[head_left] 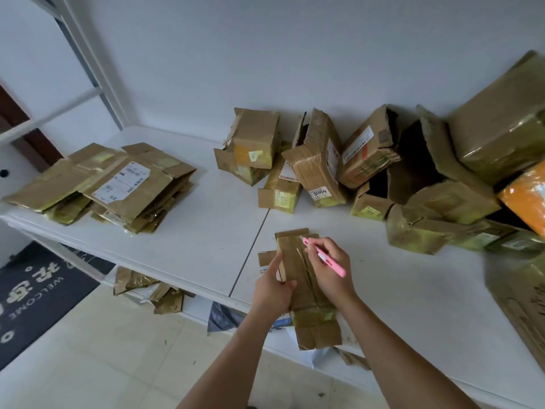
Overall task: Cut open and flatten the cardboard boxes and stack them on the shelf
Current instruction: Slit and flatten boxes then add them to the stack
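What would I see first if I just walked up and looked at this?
Probably the two hands in the middle: the right hand holds a pink cutter against a small cardboard box that the left hand grips. Then the jumble of unflattened boxes along the wall at right, and the pile of flattened boxes on the left.

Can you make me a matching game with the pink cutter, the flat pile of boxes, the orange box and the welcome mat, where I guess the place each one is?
Things:
1. pink cutter
2. flat pile of boxes
3. orange box
4. welcome mat

Places:
A. on the floor, far left
B. in the right hand
C. at the right edge, among the uncut boxes
D. on the left part of the white table

Pairs: 1-B, 2-D, 3-C, 4-A
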`<state>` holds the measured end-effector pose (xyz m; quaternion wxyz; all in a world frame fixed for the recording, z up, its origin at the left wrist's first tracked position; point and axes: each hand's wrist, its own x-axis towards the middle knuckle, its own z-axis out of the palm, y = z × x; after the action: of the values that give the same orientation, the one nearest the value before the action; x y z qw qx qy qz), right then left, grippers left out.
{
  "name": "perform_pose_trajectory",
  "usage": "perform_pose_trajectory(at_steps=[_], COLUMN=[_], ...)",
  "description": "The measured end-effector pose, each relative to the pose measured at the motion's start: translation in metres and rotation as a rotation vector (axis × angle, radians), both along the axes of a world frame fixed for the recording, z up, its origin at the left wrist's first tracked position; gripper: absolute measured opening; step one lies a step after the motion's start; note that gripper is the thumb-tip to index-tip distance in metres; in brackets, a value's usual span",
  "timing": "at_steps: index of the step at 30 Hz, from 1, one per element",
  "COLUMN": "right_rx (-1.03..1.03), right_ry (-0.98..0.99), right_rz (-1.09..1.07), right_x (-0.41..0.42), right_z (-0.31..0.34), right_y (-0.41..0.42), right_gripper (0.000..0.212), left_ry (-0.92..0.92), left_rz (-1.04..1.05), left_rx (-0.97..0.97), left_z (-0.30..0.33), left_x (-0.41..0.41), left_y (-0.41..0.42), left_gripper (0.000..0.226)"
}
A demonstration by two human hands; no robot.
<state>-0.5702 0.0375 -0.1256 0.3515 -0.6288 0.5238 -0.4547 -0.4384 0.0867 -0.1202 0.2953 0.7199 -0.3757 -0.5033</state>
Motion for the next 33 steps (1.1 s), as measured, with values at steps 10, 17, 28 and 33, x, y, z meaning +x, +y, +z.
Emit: perform_pose_trajectory(at_steps=[10, 17, 28, 33], right_rx=[-0.044, 0.114, 0.218, 0.279], right_ry=[0.043, 0.031, 0.121, 0.091], right_rz=[0.002, 0.044, 0.138, 0.183], right_x=[0.005, 0.007, -0.021, -0.038], right_z=[-0.003, 0.004, 0.015, 0.016], right_y=[-0.003, -0.005, 0.028, 0.065], right_gripper=[0.012, 0.009, 0.020, 0.023], left_ry=[0.022, 0.059, 0.077, 0.104], left_rz=[0.007, 0.027, -0.030, -0.004], left_rx=[0.013, 0.028, 0.051, 0.065], left_z=[-0.003, 0.000, 0.009, 0.011], left_x=[0.002, 0.003, 0.006, 0.004], left_y=[-0.003, -0.002, -0.006, -0.006], left_gripper=[0.073, 0.072, 0.071, 0.072])
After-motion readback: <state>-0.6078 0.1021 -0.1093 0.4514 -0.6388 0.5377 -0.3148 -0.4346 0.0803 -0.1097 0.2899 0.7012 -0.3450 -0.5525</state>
